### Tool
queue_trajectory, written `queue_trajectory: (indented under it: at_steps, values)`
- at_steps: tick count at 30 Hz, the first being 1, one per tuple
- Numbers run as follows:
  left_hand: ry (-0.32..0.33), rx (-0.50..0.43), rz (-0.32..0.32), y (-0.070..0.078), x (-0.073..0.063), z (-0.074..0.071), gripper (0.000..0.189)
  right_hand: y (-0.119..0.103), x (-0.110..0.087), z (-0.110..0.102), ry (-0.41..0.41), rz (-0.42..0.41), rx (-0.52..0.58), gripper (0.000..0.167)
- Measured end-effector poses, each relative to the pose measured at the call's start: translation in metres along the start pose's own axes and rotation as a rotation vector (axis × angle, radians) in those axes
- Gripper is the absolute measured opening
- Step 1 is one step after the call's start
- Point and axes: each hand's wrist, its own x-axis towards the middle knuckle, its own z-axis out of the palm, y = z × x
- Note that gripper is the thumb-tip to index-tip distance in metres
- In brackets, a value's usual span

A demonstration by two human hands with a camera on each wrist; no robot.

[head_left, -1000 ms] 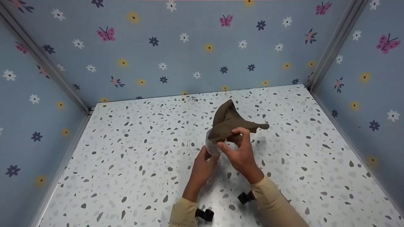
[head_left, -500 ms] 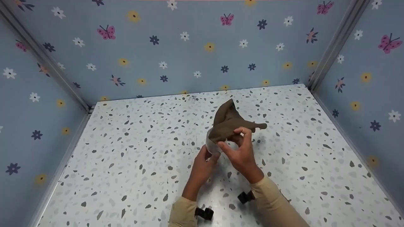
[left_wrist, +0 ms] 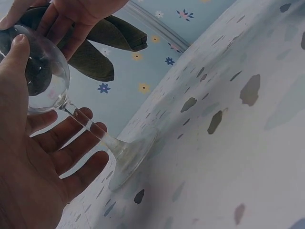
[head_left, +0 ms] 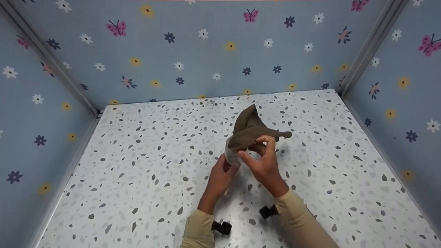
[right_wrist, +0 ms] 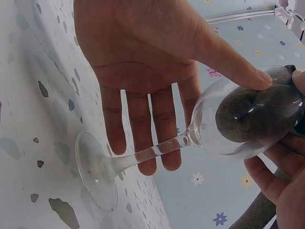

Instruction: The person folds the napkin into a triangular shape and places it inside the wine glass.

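A clear wine glass (head_left: pixel 228 153) is tilted over the table, with a brown-olive cloth (head_left: pixel 251 134) pushed into its bowl. My left hand (head_left: pixel 220 177) holds the bowl between thumb and forefinger. Its other fingers spread behind the stem in the left wrist view, where the glass foot (left_wrist: pixel 133 160) sits close over the table. At the rim, my right hand (head_left: pixel 263 167) pinches the cloth between thumb and fingers. Through the bowl in the right wrist view, a rounded wad of cloth (right_wrist: pixel 238 117) shows. Loose cloth ends stick out beyond the right hand.
A white table (head_left: pixel 144 155) with grey speckles lies under both hands. Blue flowered panels stand around it: a back wall (head_left: pixel 200 51), a left wall (head_left: pixel 27 137) and a right wall (head_left: pixel 410 103). Small black devices (head_left: pixel 224 227) are worn at the wrists.
The head view has tipped slightly, so the walls sit higher in it. Hands, glass and cloth keep nearly the same pose.
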Motion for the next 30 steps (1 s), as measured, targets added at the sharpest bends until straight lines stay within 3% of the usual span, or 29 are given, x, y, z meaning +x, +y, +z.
queue_trajectory:
  at_steps: [8, 17, 25, 30]
  values:
    - [0.006, -0.026, 0.022, -0.001, 0.001, -0.002, 0.071, 0.000, 0.000, 0.001, -0.001, 0.012, 0.001, 0.057]
    - [0.040, -0.108, 0.104, 0.007, 0.004, -0.009, 0.073, -0.003, 0.001, 0.000, -0.010, 0.033, -0.010, 0.055]
    - [0.093, -0.064, 0.135, 0.016, 0.007, -0.013, 0.069, -0.027, 0.004, 0.005, 0.007, -0.002, -0.005, 0.052]
    - [0.111, -0.065, 0.160, 0.022, 0.009, -0.015, 0.062, -0.028, 0.004, 0.005, 0.015, -0.001, -0.015, 0.050]
